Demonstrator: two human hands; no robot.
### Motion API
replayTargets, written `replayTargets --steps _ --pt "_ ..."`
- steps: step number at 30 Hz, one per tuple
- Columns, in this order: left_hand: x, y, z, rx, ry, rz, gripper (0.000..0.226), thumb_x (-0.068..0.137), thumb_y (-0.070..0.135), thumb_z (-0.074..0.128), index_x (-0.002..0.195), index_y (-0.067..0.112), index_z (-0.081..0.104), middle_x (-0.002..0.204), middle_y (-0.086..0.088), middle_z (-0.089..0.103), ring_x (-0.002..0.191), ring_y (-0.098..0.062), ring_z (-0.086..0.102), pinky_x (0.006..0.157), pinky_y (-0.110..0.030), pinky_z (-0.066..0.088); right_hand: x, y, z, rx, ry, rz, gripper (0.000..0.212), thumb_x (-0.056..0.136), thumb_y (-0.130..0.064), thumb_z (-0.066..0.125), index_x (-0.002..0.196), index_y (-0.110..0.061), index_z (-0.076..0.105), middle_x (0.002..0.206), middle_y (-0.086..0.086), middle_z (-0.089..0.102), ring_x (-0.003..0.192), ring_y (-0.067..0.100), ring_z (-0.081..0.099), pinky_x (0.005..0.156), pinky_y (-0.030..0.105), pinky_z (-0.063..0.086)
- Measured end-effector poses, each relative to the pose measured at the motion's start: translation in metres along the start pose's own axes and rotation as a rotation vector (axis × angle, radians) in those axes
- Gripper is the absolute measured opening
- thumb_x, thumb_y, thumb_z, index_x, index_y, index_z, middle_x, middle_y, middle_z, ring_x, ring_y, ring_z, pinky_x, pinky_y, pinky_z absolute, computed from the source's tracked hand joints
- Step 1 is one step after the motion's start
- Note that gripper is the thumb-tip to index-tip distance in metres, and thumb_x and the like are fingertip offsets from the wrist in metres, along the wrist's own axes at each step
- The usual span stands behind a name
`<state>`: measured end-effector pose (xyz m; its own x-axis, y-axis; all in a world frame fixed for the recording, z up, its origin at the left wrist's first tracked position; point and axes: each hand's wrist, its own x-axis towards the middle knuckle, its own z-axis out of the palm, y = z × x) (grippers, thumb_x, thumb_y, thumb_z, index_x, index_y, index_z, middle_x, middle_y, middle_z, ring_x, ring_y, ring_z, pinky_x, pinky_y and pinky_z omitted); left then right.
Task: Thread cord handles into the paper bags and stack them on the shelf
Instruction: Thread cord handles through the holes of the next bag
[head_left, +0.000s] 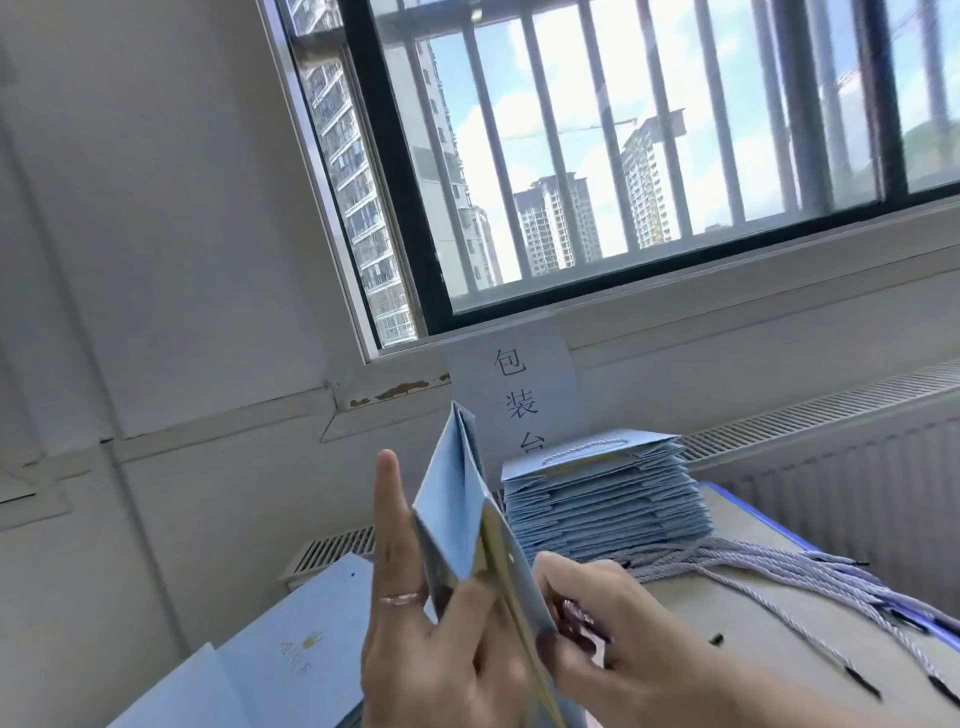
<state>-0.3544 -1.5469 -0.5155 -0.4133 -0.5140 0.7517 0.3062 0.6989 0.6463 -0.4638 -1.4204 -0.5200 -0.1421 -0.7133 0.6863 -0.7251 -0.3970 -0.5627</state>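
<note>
A folded light-blue paper bag (457, 514) stands edge-on in front of me, its gusset open toward the top. My left hand (431, 639), with a ring on one finger, holds the bag from the left, thumb pressed on its near face and one finger straight up. At the bag's right edge, near a punched hole, my right hand (613, 639) pinches something small; a cord end may be there but is blurred. A stack of finished bags (602, 499) with a cord handle on top sits behind. Loose lavender cords (769, 571) lie on the table to the right.
Flat blue bags with a gold crown logo (291, 639) lie at the lower left. A paper sign with black characters (519, 389) hangs under the barred window (623, 156). A radiator (831, 467) runs along the wall behind the brown table (753, 649).
</note>
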Motion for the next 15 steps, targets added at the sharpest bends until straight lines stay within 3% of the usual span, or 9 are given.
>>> replayTargets --steps 2,3,4,6,7,9,11,13,15 --pt "-0.006 0.005 0.010 0.048 0.141 0.032 0.090 0.073 0.032 0.061 0.147 0.059 0.019 0.159 0.003 0.033 0.131 -0.003 0.048 0.087 0.009 0.027 0.000 -0.001 0.002 -0.002 0.001 -0.033 0.030 0.086 -0.010 0.051 0.073 -0.034 0.038 0.059 -0.011 0.040 0.055 0.014 0.034 0.053 0.033 0.028" --pt "-0.011 0.013 0.014 0.084 0.209 0.061 0.089 0.072 0.024 0.059 0.143 0.063 0.024 0.153 0.000 0.044 0.110 -0.005 0.063 0.076 0.006 0.036 -0.001 0.000 0.003 0.007 0.004 -0.035 0.028 0.087 -0.007 0.051 0.075 -0.030 0.039 0.059 -0.007 0.040 0.054 0.018 0.034 0.052 0.036 0.027" --pt "-0.015 0.017 0.019 0.127 0.264 0.121 0.094 0.069 0.014 0.057 0.141 0.066 0.028 0.149 0.000 0.049 0.090 0.001 0.066 0.066 0.003 0.038 -0.001 0.001 0.004 0.026 0.001 -0.030 0.024 0.087 -0.004 0.050 0.076 -0.023 0.041 0.060 -0.001 0.040 0.055 0.023 0.034 0.052 0.039 0.027" --pt "-0.020 0.024 0.021 0.257 0.243 0.230 0.097 0.067 0.004 0.055 0.143 0.060 0.032 0.148 -0.001 0.050 0.098 0.009 0.063 0.059 0.003 0.035 -0.002 0.005 0.004 0.050 -0.002 -0.015 0.015 0.089 -0.003 0.047 0.078 -0.012 0.041 0.061 0.002 0.040 0.056 0.025 0.033 0.052 0.040 0.027" --pt "-0.018 0.026 0.018 0.326 0.247 0.283 0.088 0.071 0.003 0.054 0.142 0.052 0.042 0.147 -0.008 0.051 0.107 0.002 0.065 0.057 0.002 0.035 -0.002 0.006 0.004 0.044 0.006 -0.017 0.015 0.090 -0.003 0.046 0.078 -0.011 0.041 0.061 -0.001 0.039 0.056 0.022 0.032 0.052 0.037 0.027" --pt "-0.013 0.020 0.012 0.512 0.210 0.358 0.048 0.082 0.006 0.046 0.112 0.030 0.075 0.146 -0.018 0.050 0.105 -0.033 0.069 0.055 -0.008 0.034 -0.002 0.007 0.003 0.027 0.022 -0.039 0.024 0.090 -0.001 0.047 0.077 -0.020 0.039 0.062 -0.006 0.037 0.057 0.016 0.031 0.053 0.029 0.026" --pt "-0.014 0.015 0.015 0.669 0.181 0.287 0.041 0.082 0.012 0.039 0.079 0.020 0.079 0.141 -0.019 0.055 0.089 -0.042 0.071 0.055 -0.019 0.036 -0.002 0.007 0.003 -0.014 0.037 -0.075 0.036 0.088 -0.004 0.048 0.076 -0.036 0.035 0.061 -0.012 0.036 0.056 0.011 0.029 0.053 0.023 0.025" --pt "-0.016 0.015 0.018 0.617 0.186 0.176 0.033 0.078 0.025 0.044 0.072 0.018 0.076 0.097 -0.024 0.069 0.068 -0.039 0.066 0.051 -0.019 0.038 -0.002 0.007 0.005 -0.065 0.024 -0.100 0.036 0.085 -0.011 0.049 0.077 -0.043 0.034 0.060 -0.017 0.036 0.054 0.008 0.031 0.053 0.018 0.025" --pt "-0.019 0.009 0.018 0.529 0.260 0.168 0.035 0.077 0.036 0.048 0.073 0.015 0.076 0.066 -0.016 0.059 0.058 -0.027 0.055 0.053 -0.005 0.032 -0.001 0.006 0.008 -0.079 -0.007 -0.101 0.033 0.084 -0.012 0.051 0.079 -0.041 0.035 0.061 -0.017 0.038 0.055 0.009 0.034 0.054 0.018 0.027"
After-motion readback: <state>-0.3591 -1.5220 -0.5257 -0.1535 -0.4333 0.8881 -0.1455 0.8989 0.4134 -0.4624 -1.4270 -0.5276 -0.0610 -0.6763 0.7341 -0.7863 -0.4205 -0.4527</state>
